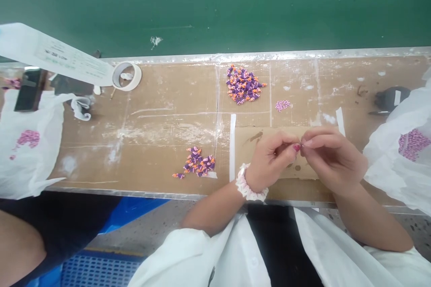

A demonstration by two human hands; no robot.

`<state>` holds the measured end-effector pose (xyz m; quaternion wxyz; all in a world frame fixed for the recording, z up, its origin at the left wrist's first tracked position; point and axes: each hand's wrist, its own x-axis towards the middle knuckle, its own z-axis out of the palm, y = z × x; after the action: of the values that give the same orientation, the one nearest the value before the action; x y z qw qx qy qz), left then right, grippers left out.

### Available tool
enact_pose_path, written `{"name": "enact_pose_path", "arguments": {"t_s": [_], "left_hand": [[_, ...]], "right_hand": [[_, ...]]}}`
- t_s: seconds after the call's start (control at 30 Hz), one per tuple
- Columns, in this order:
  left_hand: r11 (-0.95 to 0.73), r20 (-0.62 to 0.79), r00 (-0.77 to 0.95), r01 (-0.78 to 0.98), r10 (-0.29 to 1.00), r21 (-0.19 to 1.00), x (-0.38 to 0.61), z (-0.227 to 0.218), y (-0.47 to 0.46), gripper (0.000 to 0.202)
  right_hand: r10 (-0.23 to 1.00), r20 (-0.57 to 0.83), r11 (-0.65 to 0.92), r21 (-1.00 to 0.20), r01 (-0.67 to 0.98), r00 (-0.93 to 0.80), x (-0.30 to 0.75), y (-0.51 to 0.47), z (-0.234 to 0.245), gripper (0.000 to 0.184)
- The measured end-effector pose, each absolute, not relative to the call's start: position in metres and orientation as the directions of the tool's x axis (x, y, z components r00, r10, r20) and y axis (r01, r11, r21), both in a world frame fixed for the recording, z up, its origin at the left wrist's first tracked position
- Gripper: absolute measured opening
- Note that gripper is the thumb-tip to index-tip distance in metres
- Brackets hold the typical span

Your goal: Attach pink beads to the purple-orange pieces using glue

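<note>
My left hand (pixel 271 157), with a white frilly scrunchie (pixel 251 184) at its wrist, is closed in a pinch. Its fingertips meet those of my right hand (pixel 333 157), also pinched, above a taped-down cardboard piece (pixel 242 157). Something tiny sits between the fingertips, too small and too covered to name; a reddish-pink spot shows at the left thumb. Beyond the hands lie a pile of small purple, orange and pink pieces (pixel 244 85) and a little patch of pink-and-white bits (pixel 283 106). A smaller group of purple-and-orange pieces (pixel 200 162) rests left of my left wrist.
White plastic bags with pink bits stand at the right (pixel 380 152) and left (pixel 47 143). A tape roll (pixel 127 76), a printed white sheet (pixel 60 56) and a phone (pixel 30 89) lie at left. A dark object (pixel 387 98) is far right. Another person's limb (pixel 20 246) shows lower left.
</note>
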<state>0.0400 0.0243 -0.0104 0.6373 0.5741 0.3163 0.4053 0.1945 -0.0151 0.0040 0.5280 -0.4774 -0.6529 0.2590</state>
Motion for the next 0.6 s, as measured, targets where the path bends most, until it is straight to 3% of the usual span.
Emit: {"name": "enact_pose_path", "arguments": {"t_s": [0.17, 0.37, 0.6], "left_hand": [[-0.234, 0.201, 0.428, 0.025, 0.881, 0.972, 0.0403, -0.0095, 0.0226, 0.018], [-0.540, 0.429, 0.457, 0.142, 0.779, 0.830, 0.0368, -0.0129, 0.0257, 0.016], [-0.666, 0.501, 0.519, 0.195, 0.693, 0.720, 0.0316, -0.0136, 0.0291, 0.013]], "right_hand": [[0.921, 0.388, 0.355, -0.872, 0.338, 0.034, 0.1921, -0.0170, 0.0064, 0.026], [0.940, 0.340, 0.325, -0.894, 0.310, -0.004, 0.1934, -0.0143, 0.0098, 0.025], [0.965, 0.262, 0.255, -0.934, 0.250, -0.005, 0.1969, -0.0155, 0.0098, 0.025]]}}
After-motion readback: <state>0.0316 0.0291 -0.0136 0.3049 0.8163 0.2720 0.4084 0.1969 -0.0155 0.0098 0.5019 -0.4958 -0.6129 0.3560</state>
